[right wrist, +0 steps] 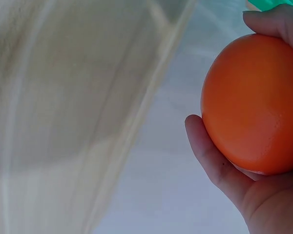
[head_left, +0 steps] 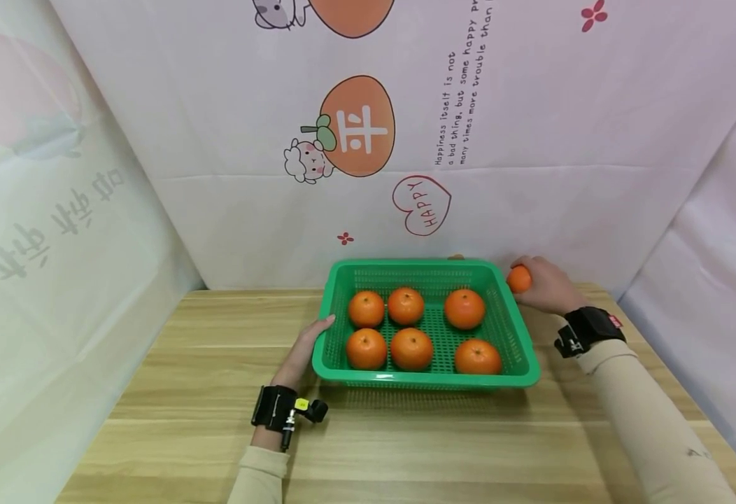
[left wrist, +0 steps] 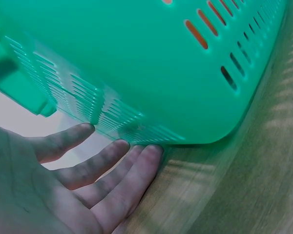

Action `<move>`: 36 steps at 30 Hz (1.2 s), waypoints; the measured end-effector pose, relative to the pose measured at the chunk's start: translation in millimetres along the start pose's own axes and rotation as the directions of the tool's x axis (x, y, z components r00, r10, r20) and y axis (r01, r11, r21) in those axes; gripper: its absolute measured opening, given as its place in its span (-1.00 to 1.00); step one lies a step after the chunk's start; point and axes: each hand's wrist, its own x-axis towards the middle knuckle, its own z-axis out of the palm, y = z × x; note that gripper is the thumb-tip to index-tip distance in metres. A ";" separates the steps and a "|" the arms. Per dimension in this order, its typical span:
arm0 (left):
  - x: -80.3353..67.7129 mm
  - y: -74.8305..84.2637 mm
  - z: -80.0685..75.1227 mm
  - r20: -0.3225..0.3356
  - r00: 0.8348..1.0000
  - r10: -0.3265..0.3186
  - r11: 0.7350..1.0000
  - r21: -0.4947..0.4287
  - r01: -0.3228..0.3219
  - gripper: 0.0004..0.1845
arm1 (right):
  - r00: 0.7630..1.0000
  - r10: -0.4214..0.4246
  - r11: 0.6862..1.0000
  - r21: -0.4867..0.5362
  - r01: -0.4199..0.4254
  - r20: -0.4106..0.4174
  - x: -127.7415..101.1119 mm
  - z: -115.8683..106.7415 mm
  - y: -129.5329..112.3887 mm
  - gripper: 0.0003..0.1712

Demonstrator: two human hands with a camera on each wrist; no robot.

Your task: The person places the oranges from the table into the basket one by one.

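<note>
At the basket's (head_left: 427, 381) two o'clock corner, the right hand (head_left: 547, 285) cups an orange (head_left: 519, 279); the left hand (head_left: 305, 346), fingers straight, braces its nine o'clock wall, likely steadying it.

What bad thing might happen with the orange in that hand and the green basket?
The orange in the right hand sits beside the basket's far corner; it might clip the rim and roll off the table. The left hand only touches the basket's side with straight fingers, so a bump could slide it.
</note>
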 end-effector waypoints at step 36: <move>-1.1 1.9 3.4 0.002 1.000 0.000 1.000 -0.007 0.000 -0.20 | 0.991 -0.126 0.992 -0.003 0.126 -0.036 -3.9 -47.9 -95.2 -0.24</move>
